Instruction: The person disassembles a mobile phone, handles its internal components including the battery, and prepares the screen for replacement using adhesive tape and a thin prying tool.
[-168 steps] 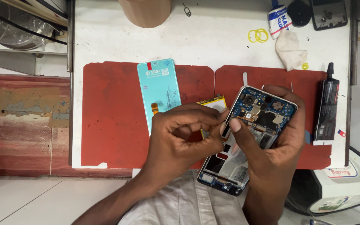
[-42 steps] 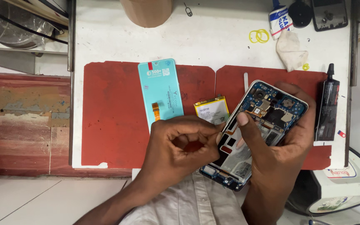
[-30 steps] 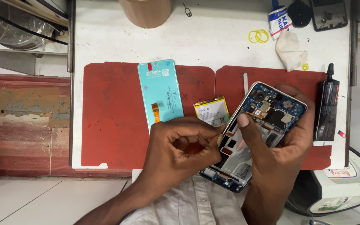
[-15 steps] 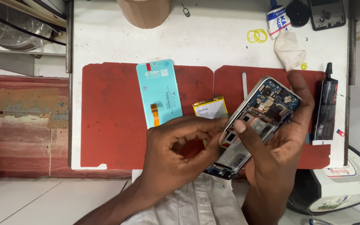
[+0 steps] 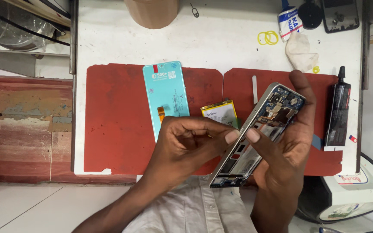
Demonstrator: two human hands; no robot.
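Here — opened phone frame, tilted, circuitry exposed

Light: bright, even, diffuse on the white table.
Shadows: soft, short, beneath the hands on the table.
Glare: none obvious.
Focus: sharp mid-table; edges slightly soft, mildly bowed.

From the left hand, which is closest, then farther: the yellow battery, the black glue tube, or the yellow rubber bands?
1. Yellow battery, on the red mat just above the left hand.
2. Yellow rubber bands, far up.
3. Black glue tube, far right.
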